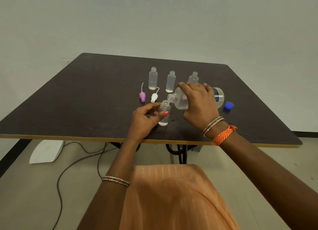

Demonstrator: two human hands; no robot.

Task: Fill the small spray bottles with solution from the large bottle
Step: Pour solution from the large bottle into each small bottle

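Item, pouring in hand: our right hand [199, 102] grasps the large bottle [182, 99], tipped with its mouth just above the small bottle [164, 115], which our left hand [146, 119] pinches upright on the table [86, 95]. Risk, as we judge it: two narrow mouths misaligned, solution spilling beside the small bottle. Hard to make out: any stream, both fill levels, and the large bottle's body under our fingers.

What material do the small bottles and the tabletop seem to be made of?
Small bottles, such as the one in the left hand at: likely frosted translucent plastic, since liquid shows dimly through the walls. Tabletop: probably laminated board, matte dark brown with a lighter edge strip.
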